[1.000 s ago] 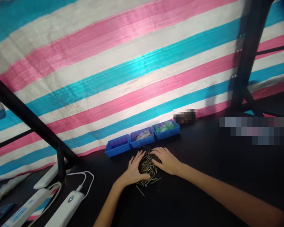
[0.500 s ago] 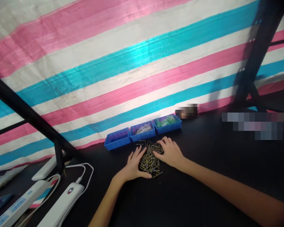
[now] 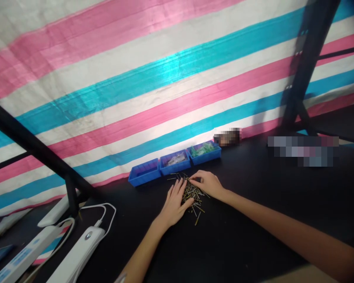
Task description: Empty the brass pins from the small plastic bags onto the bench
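Observation:
A heap of thin metal rods (image 3: 194, 193), yellowish and silver like small drill bits, lies on the black table. Against its left side rests my left hand (image 3: 174, 202), palm down with fingers stretched out and the thumb over the near part of the heap. My right hand (image 3: 209, 184) is at the far right edge of the heap, its thumb and forefinger brought together at the tips. Whatever is between those tips is too small to make out. A few loose rods lie beyond the fingers, and one lies apart on the near side.
Behind the heap stand three blue bins in a row: an empty one (image 3: 144, 173), one with clear plastic bags (image 3: 177, 158) and one with green bags (image 3: 203, 149). White power strips (image 3: 79, 251) with cables lie at left. Black frame posts (image 3: 308, 74) stand before a striped sheet (image 3: 165, 98).
My left hand has moved right and farther onto the heap. The right hand's fingers have drawn together at the far edge. The heap has shifted and spread, with a rod now apart in front.

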Available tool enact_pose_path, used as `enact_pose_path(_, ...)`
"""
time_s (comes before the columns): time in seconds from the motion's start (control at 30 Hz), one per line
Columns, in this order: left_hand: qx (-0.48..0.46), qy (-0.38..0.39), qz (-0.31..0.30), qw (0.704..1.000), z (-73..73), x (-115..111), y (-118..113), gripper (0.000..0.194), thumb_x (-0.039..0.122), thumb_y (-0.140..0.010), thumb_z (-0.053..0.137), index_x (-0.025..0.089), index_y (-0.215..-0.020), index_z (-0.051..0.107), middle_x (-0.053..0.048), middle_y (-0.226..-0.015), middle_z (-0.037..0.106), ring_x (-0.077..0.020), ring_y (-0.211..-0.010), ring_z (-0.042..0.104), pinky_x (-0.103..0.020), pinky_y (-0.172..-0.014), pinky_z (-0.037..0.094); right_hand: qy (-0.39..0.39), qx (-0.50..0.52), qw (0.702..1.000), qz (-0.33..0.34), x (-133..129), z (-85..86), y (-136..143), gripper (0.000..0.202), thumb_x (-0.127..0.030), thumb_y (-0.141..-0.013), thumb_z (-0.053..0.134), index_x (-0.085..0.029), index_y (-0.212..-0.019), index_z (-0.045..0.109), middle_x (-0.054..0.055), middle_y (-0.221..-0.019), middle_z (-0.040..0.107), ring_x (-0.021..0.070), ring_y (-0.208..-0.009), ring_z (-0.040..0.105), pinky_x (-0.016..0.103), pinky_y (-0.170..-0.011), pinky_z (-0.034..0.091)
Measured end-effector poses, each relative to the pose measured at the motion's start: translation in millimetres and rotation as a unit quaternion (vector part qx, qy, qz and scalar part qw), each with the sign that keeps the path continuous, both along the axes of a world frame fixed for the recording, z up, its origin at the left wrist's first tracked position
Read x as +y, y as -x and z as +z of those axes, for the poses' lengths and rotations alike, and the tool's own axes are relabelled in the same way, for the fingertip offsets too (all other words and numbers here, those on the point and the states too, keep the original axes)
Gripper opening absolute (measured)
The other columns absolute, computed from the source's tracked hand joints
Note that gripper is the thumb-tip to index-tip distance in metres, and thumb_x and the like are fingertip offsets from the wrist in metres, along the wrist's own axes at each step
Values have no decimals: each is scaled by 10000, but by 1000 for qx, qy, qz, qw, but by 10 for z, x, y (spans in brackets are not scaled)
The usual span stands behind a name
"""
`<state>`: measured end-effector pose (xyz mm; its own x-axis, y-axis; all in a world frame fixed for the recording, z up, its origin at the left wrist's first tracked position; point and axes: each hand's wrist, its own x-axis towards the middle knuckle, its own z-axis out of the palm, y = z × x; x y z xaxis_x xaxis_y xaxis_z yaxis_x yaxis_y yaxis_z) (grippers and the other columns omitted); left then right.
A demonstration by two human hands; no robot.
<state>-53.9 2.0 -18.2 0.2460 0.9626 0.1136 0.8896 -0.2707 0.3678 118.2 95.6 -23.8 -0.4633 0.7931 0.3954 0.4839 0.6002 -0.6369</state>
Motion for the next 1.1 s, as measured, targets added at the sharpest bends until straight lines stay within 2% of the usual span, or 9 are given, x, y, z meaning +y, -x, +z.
enact_pose_path(0.1,-13,-34,17,999,14,-19,-44,585,504,-878,365,257,-1393,240,-48,-1483,199,-221,-1366,139,-458,-1101,132,2,50,999,-2,29,-31,-3,232,-391,-821,531,-248,-882,704,7,-891,633,90,-562,519,223,-537,376)
enact_pose_path(0.23,-47,-120,66,989,39,-17,-56,436,454,-865,433,256,-1251,470,-46,-1363,429,-229,-1302,306,-435,-1068,238,19,113,993,-14,64,-68,5,274,-412,-799,547,-213,-888,712,33,-834,634,90,-512,487,231,-515,396)
enact_pose_path(0.4,-79,-186,92,975,73,7,-44,234,367,-849,488,256,-975,651,-38,-1143,590,-225,-1107,504,-407,-973,350,127,222,967,14,17,-79,70,385,-429,-650,691,-144,-910,695,45,-728,665,121,-544,549,233,-504,438)
enact_pose_path(0.53,-101,-199,96,970,87,12,-68,194,347,-838,515,246,-888,673,-36,-1043,622,-212,-1008,552,-389,-909,386,220,288,930,61,-52,-52,124,382,-428,-641,693,-109,-850,681,71,-708,682,136,-517,575,232,-445,435)
enact_pose_path(0.6,-119,-202,96,967,96,9,-86,186,342,-837,522,243,-887,671,-37,-1013,628,-208,-979,563,-383,-883,398,229,297,924,80,-74,-40,134,355,-419,-681,662,-109,-853,684,82,-722,690,152,-547,598,238,-455,443)
enact_pose_path(0.7,-155,-200,91,963,110,3,-104,186,344,-831,537,239,-917,664,-42,-991,630,-209,-955,573,-378,-864,415,184,284,937,93,-101,-33,132,296,-389,-722,633,-134,-854,705,75,-772,697,163,-632,617,262,-556,479)
enact_pose_path(0.77,-181,-191,83,961,113,0,-108,188,347,-822,552,235,-926,662,-48,-988,629,-211,-946,578,-375,-860,424,158,256,948,106,-122,-29,123,272,-374,-749,612,-148,-858,715,51,-703,683,148,-597,596,257,-562,471)
enact_pose_path(0.9,-242,-172,80,951,96,-9,-116,169,344,-797,592,227,-885,676,-53,-992,626,-214,-939,582,-354,-852,443,167,223,946,167,-177,7,99,252,-319,-806,553,-176,-959,692,-6,-572,609,114,-526,554,230,-547,446)
enact_pose_path(1.1,-320,-160,73,931,90,-37,-168,131,319,-777,617,213,-807,689,-47,-951,624,-203,-911,593,-322,-824,468,183,220,937,202,-216,63,91,232,-283,-797,559,-184,-983,656,-13,-648,608,98,-537,541,215,-557,441)
